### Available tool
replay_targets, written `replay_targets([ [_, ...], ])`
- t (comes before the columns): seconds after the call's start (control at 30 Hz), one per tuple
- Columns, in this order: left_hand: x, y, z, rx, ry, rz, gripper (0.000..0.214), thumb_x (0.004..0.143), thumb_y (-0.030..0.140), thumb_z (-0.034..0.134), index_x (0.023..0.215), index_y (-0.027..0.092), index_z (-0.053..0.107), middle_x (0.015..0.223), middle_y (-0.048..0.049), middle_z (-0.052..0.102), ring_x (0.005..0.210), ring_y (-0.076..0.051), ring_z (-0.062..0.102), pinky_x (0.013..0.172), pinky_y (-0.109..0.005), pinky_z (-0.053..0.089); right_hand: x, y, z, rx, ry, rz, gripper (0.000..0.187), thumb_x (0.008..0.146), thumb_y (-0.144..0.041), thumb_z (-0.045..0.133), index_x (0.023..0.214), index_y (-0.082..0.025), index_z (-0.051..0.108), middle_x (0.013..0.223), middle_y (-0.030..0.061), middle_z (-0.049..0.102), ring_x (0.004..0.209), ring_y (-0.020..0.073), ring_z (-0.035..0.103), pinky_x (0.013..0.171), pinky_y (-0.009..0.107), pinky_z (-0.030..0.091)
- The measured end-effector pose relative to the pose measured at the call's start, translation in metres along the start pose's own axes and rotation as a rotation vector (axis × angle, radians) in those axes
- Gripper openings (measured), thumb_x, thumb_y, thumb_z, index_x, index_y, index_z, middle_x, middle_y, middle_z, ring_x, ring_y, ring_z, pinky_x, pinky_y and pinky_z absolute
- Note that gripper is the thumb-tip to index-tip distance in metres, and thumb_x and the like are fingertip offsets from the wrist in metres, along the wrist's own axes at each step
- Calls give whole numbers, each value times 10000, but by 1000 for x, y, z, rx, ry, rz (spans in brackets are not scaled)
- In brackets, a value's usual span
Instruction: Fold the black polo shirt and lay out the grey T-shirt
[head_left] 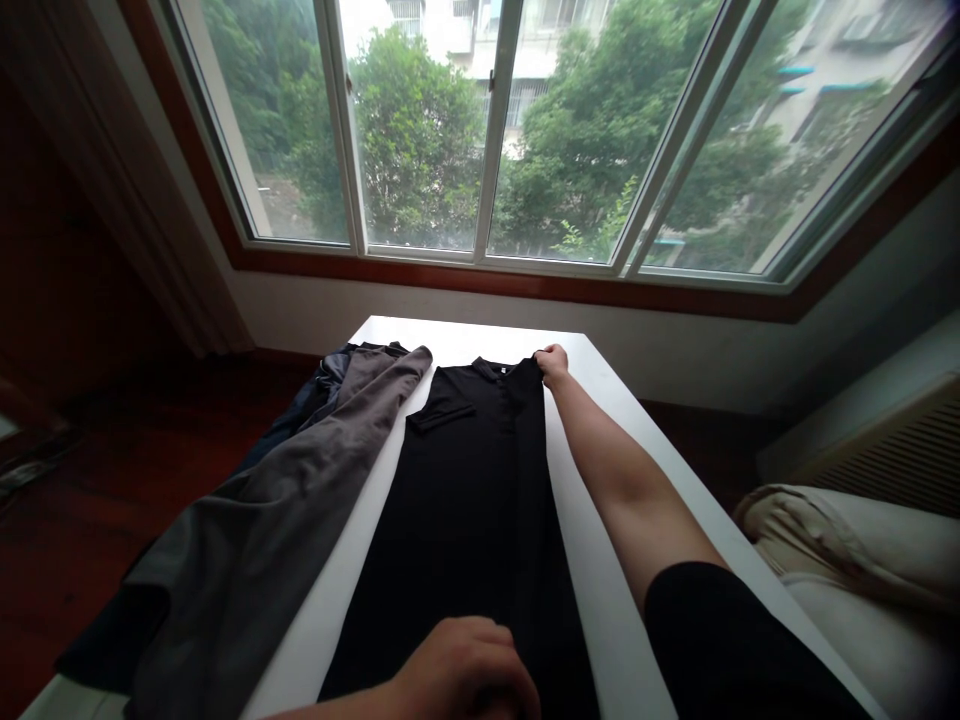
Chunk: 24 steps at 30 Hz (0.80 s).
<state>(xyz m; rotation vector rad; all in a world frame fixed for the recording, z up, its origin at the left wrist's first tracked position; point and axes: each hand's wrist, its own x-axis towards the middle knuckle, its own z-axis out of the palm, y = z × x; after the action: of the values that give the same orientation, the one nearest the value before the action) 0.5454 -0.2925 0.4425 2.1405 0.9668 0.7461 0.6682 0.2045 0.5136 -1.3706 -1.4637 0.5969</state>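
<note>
A: Right hand (553, 362), entry one?

B: I log it stretched far out, fingers pinched shut on the top edge of the black shirt (480, 480), just beside the collar.

A: Left hand (465, 670)?

B: Near me, curled loosely, knuckles up, resting on the shirt's lower end. Whether it grips cloth I cannot tell.

A: The shirt relative to the fingers?

B: It runs flat and narrow between the two hands, one sleeve already laid inward. I judge the lengthwise fold done and the crosswise folds still left.

A: Outward from there?

B: White table (600, 560) under it; grey garment (300, 500) beyond the left fingers, draped off the table edge over a darker one; window (487, 130) well past the right fingers.
</note>
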Motion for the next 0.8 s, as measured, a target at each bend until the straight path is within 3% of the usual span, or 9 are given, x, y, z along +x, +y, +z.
replay_targets([
  [0.27, -14, -4, -9, -201, 122, -49, 220, 793, 86, 647, 905, 205, 793, 722, 6, 675, 750, -138, 616, 849, -252, 459, 17, -26, 58, -312, -34, -126, 173, 752, -87, 583, 872, -211, 588, 873, 38, 643, 774, 181, 535, 773, 275, 449],
  [0.4, -27, -8, -15, -189, 100, -125, 260, 797, 63, 620, 913, 207, 801, 778, 10, 727, 783, -128, 642, 851, -230, 456, -1, -33, 95, -387, -141, -163, 184, 770, -88, 585, 904, -209, 623, 981, 76, 677, 863, 203, 585, 834, 293, 461],
  [0.57, -40, -9, -24, -20, 3, -308, 288, 797, 63, 623, 932, 239, 806, 857, 26, 773, 831, -139, 649, 849, -230, 449, -39, -22, 137, -386, -352, -166, 187, 827, -169, 611, 1001, -210, 666, 1042, 72, 706, 960, 219, 635, 882, 280, 477],
  [0.7, -47, -5, -34, 86, -77, -373, 217, 844, 144, 626, 932, 248, 794, 831, 30, 766, 798, -144, 657, 771, -220, 452, -61, -11, 150, -375, -418, -193, 202, 924, -287, 558, 1062, -210, 684, 1059, 68, 717, 987, 221, 648, 899, 283, 483],
  [0.8, -49, -4, -36, 161, -91, -326, 156, 861, 179, 646, 939, 242, 765, 800, 40, 736, 768, -133, 654, 704, -205, 440, -66, -7, 144, -384, -365, -256, 286, 979, -269, 438, 1102, -210, 689, 1162, 90, 694, 1083, 237, 619, 980, 315, 453],
])
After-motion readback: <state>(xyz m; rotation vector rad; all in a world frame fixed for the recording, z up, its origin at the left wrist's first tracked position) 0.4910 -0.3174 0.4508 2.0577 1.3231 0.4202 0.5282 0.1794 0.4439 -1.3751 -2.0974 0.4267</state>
